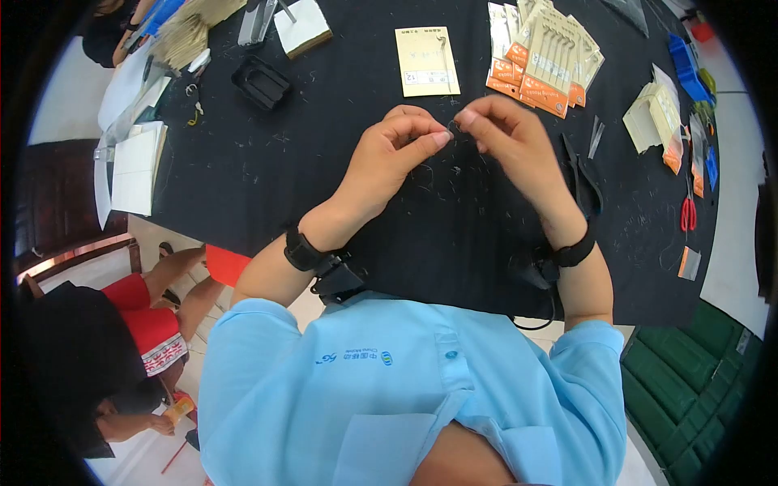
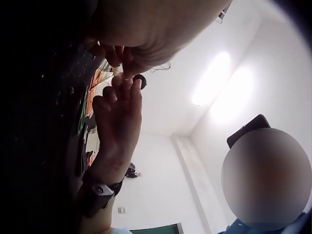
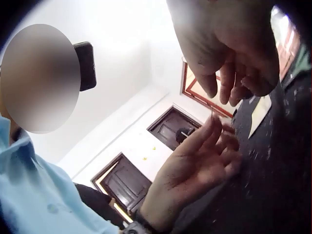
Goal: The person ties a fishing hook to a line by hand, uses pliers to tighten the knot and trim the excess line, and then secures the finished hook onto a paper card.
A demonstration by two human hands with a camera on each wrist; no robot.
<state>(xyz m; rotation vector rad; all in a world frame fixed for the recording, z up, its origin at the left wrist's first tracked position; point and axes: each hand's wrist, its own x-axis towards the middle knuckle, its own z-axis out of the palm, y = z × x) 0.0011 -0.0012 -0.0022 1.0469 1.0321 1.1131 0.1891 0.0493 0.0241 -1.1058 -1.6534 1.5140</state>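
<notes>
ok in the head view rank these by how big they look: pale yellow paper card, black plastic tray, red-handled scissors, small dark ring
1. pale yellow paper card
2. black plastic tray, somewhat smaller
3. red-handled scissors, thin, warped at the lens edge
4. small dark ring, clearly smallest

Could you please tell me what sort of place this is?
Probably a hand-packing workshop: needle packs, red scissors and card stacks on a black table, where left hand and right hand pinch a small piece.

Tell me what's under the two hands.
Black tablecloth flecked with pale thread bits lies below the left hand and right hand, which pinch a small dark piece. The patch directly beneath them is covered.
</notes>
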